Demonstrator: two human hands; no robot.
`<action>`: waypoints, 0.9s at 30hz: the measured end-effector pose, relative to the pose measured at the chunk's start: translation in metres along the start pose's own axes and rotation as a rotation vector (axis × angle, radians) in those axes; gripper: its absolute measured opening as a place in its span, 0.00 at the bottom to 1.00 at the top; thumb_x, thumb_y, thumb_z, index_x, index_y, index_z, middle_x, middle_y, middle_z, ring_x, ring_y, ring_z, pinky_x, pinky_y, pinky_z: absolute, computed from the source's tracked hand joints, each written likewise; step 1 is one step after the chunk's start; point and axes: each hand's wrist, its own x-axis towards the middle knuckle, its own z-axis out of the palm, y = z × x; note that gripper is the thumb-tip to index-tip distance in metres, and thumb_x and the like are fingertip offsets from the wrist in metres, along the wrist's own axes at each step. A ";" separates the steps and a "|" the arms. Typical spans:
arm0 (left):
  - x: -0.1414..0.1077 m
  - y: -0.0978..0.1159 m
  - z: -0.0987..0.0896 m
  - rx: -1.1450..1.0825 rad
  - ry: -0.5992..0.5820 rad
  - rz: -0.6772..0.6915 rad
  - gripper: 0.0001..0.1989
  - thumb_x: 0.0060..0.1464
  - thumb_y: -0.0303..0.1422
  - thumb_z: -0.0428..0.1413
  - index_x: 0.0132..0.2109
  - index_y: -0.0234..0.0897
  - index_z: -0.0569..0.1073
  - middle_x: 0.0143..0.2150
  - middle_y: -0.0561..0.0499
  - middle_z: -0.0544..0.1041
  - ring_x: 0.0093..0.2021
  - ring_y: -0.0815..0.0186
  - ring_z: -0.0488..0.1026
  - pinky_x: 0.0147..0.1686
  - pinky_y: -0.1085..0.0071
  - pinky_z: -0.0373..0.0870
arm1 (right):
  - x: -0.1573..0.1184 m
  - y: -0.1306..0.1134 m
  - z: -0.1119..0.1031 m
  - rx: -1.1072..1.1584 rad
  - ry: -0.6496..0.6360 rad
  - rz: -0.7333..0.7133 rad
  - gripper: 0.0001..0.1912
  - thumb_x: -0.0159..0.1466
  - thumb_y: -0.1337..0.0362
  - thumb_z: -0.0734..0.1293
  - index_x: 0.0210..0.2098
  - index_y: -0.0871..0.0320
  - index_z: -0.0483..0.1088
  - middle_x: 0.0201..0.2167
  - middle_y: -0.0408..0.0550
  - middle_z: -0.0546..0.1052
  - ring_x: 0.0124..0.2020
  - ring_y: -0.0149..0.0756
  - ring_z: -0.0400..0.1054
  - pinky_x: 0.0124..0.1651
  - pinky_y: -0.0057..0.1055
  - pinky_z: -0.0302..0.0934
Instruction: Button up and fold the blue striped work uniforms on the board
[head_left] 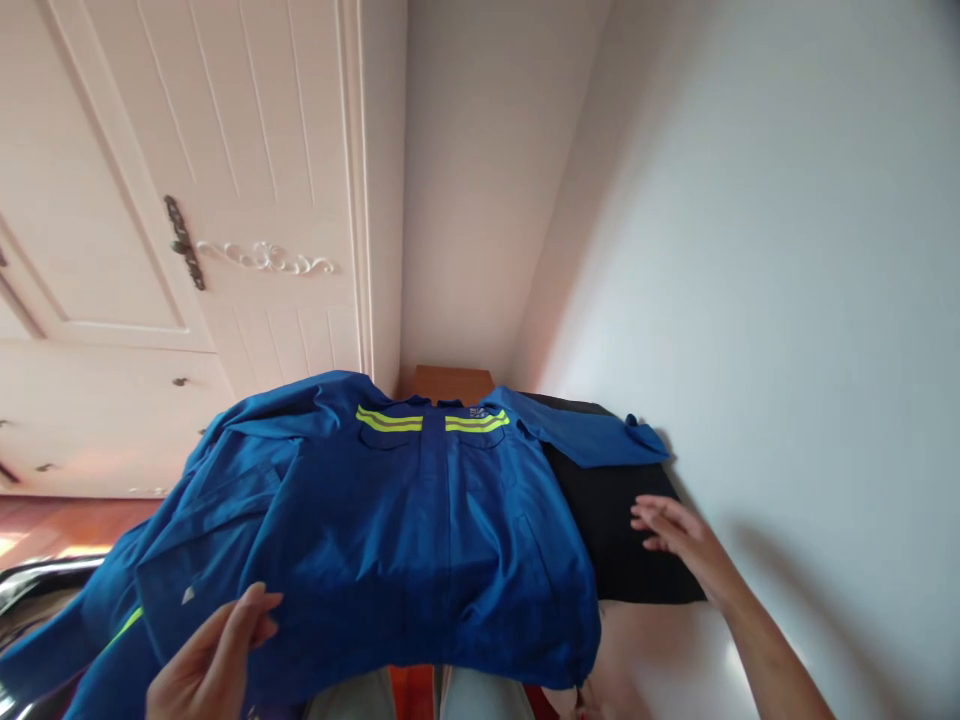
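Left hand [214, 655] is closest, thumb and fingers bunched together over the jacket [375, 540]; honestly can't tell if they're pinching any cloth. Right hand [682, 535] is free, fingers loose and a bit bent, hanging over the black cloth [600, 520]. The jacket's blue, spread out front side up right in front of the person, collar at the far end, yellow stripes [390, 422] across the chest. Its sleeve on the right lies over the black cloth. More blue fabric is heaped at left, can't say if it's all one piece. Legs [484, 697] poke out below the hem. Pale cabinet [262, 130] on the left, plain wall [787, 250] on the right.
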 end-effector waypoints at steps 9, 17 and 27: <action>-0.023 0.052 0.163 0.046 -0.857 0.345 0.13 0.52 0.44 0.62 0.36 0.41 0.82 0.37 0.45 0.79 0.38 0.57 0.74 0.39 0.69 0.69 | 0.148 -0.016 -0.032 -0.973 0.130 -0.273 0.39 0.54 0.73 0.62 0.66 0.60 0.57 0.66 0.59 0.62 0.68 0.50 0.54 0.67 0.42 0.52; 0.024 0.038 0.274 0.540 -0.961 0.815 0.21 0.61 0.38 0.53 0.58 0.36 0.71 0.60 0.38 0.71 0.62 0.51 0.66 0.60 0.56 0.63 | 0.197 -0.046 -0.022 -1.136 0.261 -0.237 0.34 0.58 0.75 0.60 0.64 0.68 0.59 0.66 0.72 0.58 0.64 0.62 0.56 0.62 0.52 0.53; 0.117 0.058 0.358 0.993 -0.745 0.994 0.32 0.63 0.38 0.49 0.70 0.29 0.54 0.71 0.33 0.54 0.73 0.49 0.43 0.66 0.53 0.48 | 0.236 -0.087 -0.044 -1.178 0.114 0.007 0.07 0.51 0.77 0.67 0.28 0.64 0.77 0.30 0.65 0.79 0.37 0.53 0.75 0.38 0.40 0.63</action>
